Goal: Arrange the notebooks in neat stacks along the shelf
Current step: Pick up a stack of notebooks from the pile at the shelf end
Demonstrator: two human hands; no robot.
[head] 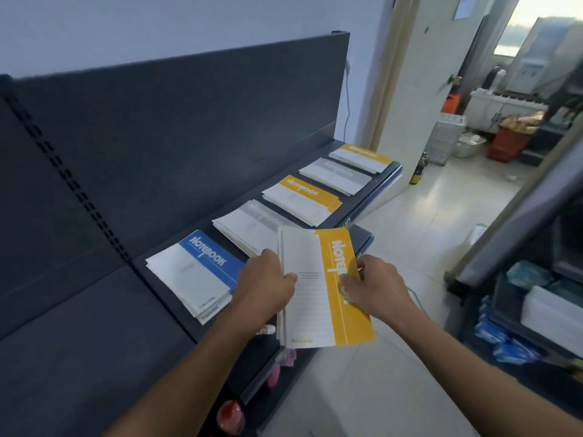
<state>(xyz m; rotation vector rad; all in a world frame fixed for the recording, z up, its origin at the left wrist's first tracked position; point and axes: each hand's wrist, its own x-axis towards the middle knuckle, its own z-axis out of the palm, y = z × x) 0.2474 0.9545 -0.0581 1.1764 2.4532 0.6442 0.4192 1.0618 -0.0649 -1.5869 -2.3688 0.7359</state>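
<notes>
STEP: square held bundle | LEFT hand (pixel 265 279): fingers curled on yellow notebooks' (pixel 321 288) left edge | RIGHT hand (pixel 375 288): pinches right edge | POSITION: airborne before shelf (pixel 377 181), near grey stack (pixel 249 228) | METHOD: align edges flush, then seat on yellow stack (pixel 303 198).

1 red basket (pixel 508 146) and, perhaps, 1 bottle (pixel 417 173) stand on tiled floor (pixel 441 203).

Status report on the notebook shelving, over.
Left hand and right hand both grip the yellow notebook bundle. Five stacks on the shelf, blue stack nearest. Nothing visibly in the way.
</notes>
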